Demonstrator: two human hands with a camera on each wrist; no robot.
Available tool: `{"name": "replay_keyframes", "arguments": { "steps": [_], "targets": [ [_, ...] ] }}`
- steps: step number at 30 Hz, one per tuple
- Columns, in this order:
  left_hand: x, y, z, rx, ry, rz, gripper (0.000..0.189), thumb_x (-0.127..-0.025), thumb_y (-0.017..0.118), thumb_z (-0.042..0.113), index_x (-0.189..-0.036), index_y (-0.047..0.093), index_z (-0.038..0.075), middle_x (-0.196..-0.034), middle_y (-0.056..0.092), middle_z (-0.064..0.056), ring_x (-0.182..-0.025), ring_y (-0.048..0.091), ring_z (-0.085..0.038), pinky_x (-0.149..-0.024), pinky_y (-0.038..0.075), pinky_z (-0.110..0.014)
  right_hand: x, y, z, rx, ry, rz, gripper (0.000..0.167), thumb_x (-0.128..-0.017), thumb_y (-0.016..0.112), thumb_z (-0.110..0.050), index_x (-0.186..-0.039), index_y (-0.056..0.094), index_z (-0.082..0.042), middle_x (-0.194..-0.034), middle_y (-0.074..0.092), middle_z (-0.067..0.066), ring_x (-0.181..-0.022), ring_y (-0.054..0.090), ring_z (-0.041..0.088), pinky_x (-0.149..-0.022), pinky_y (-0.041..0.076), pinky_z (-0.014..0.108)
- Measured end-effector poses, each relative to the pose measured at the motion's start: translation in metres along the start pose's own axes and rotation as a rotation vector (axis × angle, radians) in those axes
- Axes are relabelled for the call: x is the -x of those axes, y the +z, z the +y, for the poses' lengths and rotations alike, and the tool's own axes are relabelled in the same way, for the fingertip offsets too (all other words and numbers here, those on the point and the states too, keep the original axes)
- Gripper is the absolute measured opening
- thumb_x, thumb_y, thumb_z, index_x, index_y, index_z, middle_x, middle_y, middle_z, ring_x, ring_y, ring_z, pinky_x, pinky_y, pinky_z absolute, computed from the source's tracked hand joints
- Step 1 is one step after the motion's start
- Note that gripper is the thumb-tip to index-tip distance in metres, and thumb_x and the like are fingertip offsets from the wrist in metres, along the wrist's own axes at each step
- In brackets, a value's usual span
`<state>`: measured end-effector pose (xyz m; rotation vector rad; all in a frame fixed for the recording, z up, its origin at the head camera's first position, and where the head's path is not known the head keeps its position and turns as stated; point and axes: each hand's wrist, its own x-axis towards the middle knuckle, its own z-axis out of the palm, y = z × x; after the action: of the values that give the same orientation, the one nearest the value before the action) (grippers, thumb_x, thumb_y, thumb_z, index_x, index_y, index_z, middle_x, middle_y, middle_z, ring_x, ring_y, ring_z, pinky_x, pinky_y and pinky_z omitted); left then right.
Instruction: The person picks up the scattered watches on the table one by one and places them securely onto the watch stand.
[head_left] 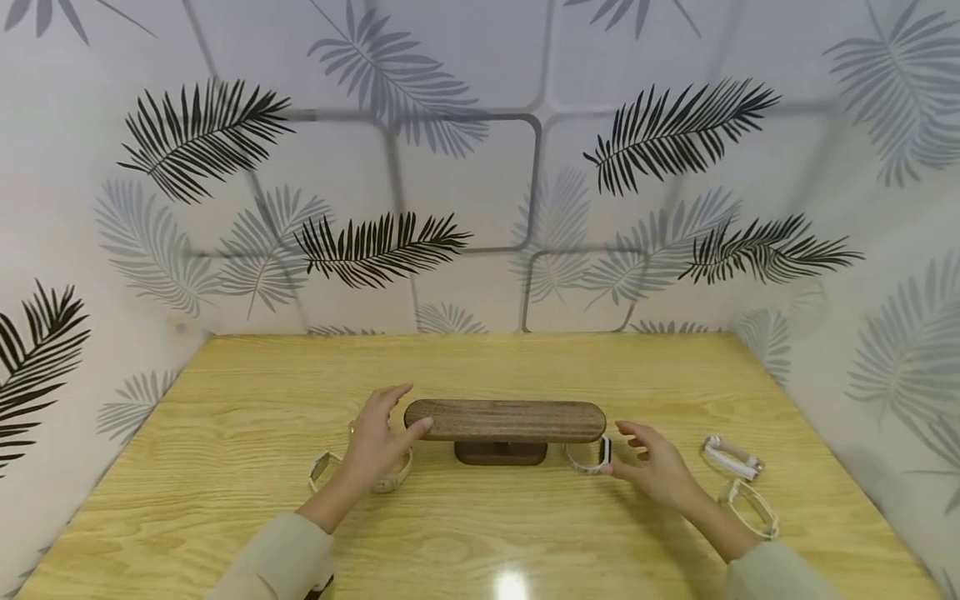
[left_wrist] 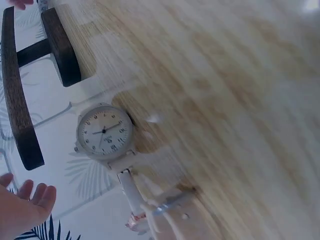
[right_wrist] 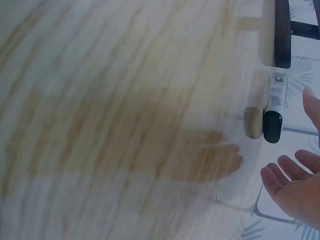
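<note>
A dark brown wooden T-shaped stand (head_left: pixel 504 420), with a long rounded bar above a short base, sits mid-table. My left hand (head_left: pixel 375 442) is at the bar's left end, thumb and fingers spread. In the left wrist view the fingers (left_wrist: pixel 44 197) show just off that end. A watch with a round pale dial (left_wrist: pixel 105 131) lies on the table near the left hand, partly hidden by it in the head view. My right hand (head_left: pixel 652 462) hovers with loosely bent fingers beside a watch with a black rectangular face (head_left: pixel 605 450) and a light band, right of the base.
Farther right lie a watch with a white band (head_left: pixel 731 458) and a cream watch (head_left: pixel 752 508). Another pale watch (head_left: pixel 322 468) lies left of the left forearm. A leaf-patterned wall covering (head_left: pixel 465 183) borders the back and sides of the wooden table (head_left: pixel 450 542).
</note>
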<state>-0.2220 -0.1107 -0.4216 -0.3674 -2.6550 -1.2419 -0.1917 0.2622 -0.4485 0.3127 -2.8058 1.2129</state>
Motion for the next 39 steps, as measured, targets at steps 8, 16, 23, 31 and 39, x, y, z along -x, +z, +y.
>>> {"name": "replay_keyframes", "arguments": {
  "steps": [8,16,23,31,39],
  "targets": [
    [-0.009,0.013,0.007,-0.313,0.292,-0.151,0.072,-0.079,0.073,0.035,-0.137,0.044,0.004,-0.137,0.044,-0.016,-0.127,0.041,-0.035,-0.101,0.039,-0.053,-0.01,0.016,0.012,0.093,-0.165,-0.059,0.071,-0.07,0.081,-0.021,-0.126,0.051,0.01,-0.115,0.059,0.024,-0.105,0.054,0.037,-0.088,0.046,0.053],
    [-0.013,0.014,0.007,-0.499,0.369,-0.185,0.064,-0.083,0.068,0.038,-0.134,0.047,0.004,-0.131,0.05,-0.015,-0.123,0.045,-0.033,-0.103,0.038,-0.05,-0.011,0.022,0.006,0.171,-0.089,-0.003,0.062,-0.071,0.08,-0.012,-0.122,0.052,0.011,-0.113,0.057,0.027,-0.108,0.048,0.044,-0.09,0.041,0.058],
    [-0.012,0.014,0.007,-0.54,0.39,-0.171,0.06,-0.085,0.066,0.038,-0.131,0.05,0.003,-0.129,0.052,-0.013,-0.121,0.047,-0.031,-0.101,0.039,-0.048,-0.011,0.021,0.002,0.146,-0.027,0.001,0.06,-0.07,0.081,-0.014,-0.117,0.054,0.012,-0.112,0.058,0.026,-0.108,0.05,0.042,-0.092,0.042,0.055],
    [-0.013,0.016,0.005,-0.543,0.434,-0.137,0.059,-0.083,0.067,0.036,-0.128,0.052,0.001,-0.126,0.054,-0.014,-0.118,0.05,-0.031,-0.101,0.041,-0.046,-0.005,0.012,-0.002,0.075,0.085,0.003,0.067,-0.072,0.08,-0.015,-0.123,0.045,0.013,-0.106,0.058,0.024,-0.095,0.06,0.034,-0.077,0.054,0.04],
    [-0.013,0.014,0.007,-0.528,0.407,-0.157,0.059,-0.084,0.067,0.036,-0.129,0.052,0.002,-0.127,0.053,-0.015,-0.119,0.048,-0.031,-0.102,0.04,-0.046,-0.003,0.005,-0.004,0.072,0.101,0.016,0.064,-0.072,0.079,-0.012,-0.122,0.047,0.014,-0.101,0.059,0.021,-0.095,0.057,0.031,-0.079,0.053,0.041]
  ]
}}
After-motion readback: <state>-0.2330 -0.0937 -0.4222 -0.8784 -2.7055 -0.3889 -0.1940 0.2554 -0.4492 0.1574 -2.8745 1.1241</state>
